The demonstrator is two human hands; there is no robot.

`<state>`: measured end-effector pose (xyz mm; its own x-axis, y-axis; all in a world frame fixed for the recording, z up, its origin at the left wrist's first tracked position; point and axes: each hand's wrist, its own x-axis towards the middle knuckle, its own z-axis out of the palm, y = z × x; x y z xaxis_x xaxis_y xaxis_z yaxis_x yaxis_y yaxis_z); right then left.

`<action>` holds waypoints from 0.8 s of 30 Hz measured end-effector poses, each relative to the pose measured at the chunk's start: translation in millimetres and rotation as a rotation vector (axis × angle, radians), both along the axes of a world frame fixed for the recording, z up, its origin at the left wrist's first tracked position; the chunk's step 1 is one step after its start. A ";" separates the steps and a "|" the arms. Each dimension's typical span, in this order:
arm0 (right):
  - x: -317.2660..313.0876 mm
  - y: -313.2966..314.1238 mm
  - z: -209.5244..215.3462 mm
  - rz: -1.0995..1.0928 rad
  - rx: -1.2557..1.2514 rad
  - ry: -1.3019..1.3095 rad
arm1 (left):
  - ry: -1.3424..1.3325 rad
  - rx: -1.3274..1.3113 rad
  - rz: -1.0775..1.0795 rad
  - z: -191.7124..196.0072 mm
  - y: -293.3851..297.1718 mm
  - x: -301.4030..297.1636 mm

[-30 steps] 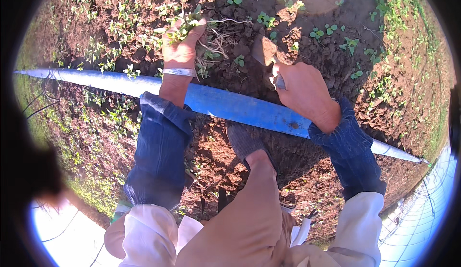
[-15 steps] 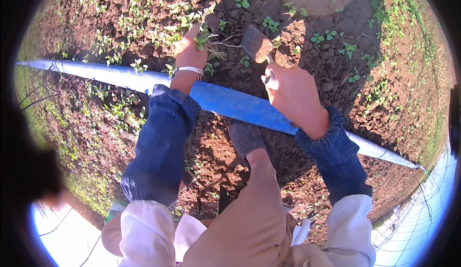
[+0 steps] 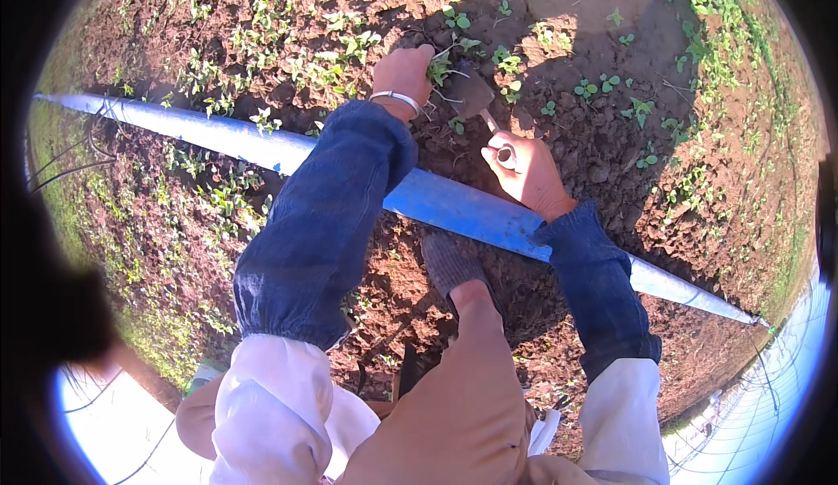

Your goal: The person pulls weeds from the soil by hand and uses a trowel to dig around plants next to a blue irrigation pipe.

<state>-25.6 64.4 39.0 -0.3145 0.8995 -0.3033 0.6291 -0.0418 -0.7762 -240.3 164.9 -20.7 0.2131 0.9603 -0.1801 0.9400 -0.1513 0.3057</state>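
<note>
Trowel (image 3: pixel 472 96) is in our right hand (image 3: pixel 530 173), fingers wrapped round the handle, blade at the soil (image 3: pixel 587 155) near a green sprig (image 3: pixel 439 68). Left hand (image 3: pixel 402 75) is curled beside that sprig; can't tell if it's gripped. Soil around the blade looks partly worked; we've plenty of rooted greenery (image 3: pixel 342 53) left, both sides of the blue strip (image 3: pixel 463 210).
</note>
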 end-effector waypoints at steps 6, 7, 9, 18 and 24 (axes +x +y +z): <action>-11.8 2.7 54.9 -0.043 -0.034 -0.136 | -0.811 -0.150 0.538 28.9 -14.0 -27.6; -9.0 0.9 70.4 -0.042 -0.065 -0.151 | -1.258 -0.342 0.832 49.3 -19.0 -32.9; -12.7 -2.7 92.0 0.015 -0.105 -0.133 | -1.424 -0.484 1.003 62.1 -34.1 -101.6; -32.4 -20.7 97.2 0.285 -0.164 -0.278 | -0.020 -0.215 -0.029 31.1 -110.1 -81.0; -43.3 21.4 72.0 0.484 -0.223 -0.197 | 0.105 -0.275 0.026 35.9 -119.1 -75.0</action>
<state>-68.9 85.8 110.9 -0.5933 0.5744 -0.5640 0.7492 0.1377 -0.6478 -315.3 45.8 15.2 0.1553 0.8773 -0.4541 0.9712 -0.0516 0.2325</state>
